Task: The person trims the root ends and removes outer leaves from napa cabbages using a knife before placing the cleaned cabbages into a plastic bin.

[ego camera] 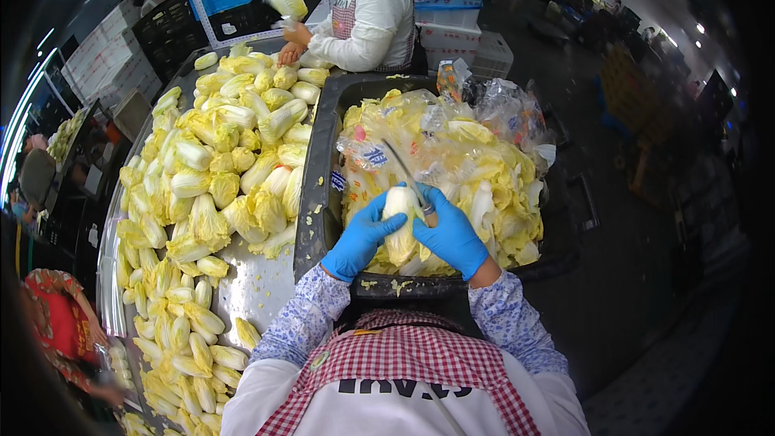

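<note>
My left hand, in a blue glove, grips a small napa cabbage by its side, its pale end pointing away from me. In my right hand, also blue-gloved, is a knife; its handle lies in my fingers and its narrow blade points up and left, beside the cabbage. My right fingers are also close against the cabbage. Both hands are over the near part of a black plastic bin, which holds loose yellow cabbage leaves and crumpled printed plastic film.
A metal table at the left bears a large heap of napa cabbages. Beyond the bin a co-worker handles a cabbage. Another person is at the lower left. Stacked white boxes stand behind the bin.
</note>
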A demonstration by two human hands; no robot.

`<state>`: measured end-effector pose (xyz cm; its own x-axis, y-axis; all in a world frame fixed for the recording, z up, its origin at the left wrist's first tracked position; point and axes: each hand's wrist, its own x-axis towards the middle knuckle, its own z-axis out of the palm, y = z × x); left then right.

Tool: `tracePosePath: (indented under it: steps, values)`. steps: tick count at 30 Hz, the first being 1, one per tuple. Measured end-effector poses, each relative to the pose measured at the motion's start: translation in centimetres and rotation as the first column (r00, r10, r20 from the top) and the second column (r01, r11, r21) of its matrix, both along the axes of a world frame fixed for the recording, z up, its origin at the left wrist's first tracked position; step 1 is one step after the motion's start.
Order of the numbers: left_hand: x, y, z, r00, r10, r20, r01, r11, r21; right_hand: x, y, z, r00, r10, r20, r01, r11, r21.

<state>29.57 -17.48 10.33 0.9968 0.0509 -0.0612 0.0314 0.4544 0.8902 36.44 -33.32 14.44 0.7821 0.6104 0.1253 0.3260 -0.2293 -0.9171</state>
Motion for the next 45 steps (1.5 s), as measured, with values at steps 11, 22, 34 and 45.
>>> tracePosePath:
  steps: [11,22,34,45]
  values:
    - [-0.8,-0.1,1.3,0.997,-0.050,0.051,0.029,0.936,0.351,-0.5,-0.7,-0.1,0.994,0.076,0.077,-0.077,0.997,0.005]
    - [0.6,0.6,1.7,0.983,0.085,0.166,0.017,0.847,-0.532,1.4,-1.0,-0.1,0.891,-0.208,-0.405,0.309,0.930,0.201]
    - [0.1,-0.9,1.2,0.978,0.198,-0.071,-0.168,0.939,0.301,1.0,-2.0,0.7,0.980,-0.157,0.123,0.170,0.979,-0.112]
    - [-2.2,-0.4,3.6,0.983,-0.163,0.086,0.184,0.899,-0.396,3.5,-3.2,-3.1,0.806,-0.216,0.551,0.424,0.860,-0.284]
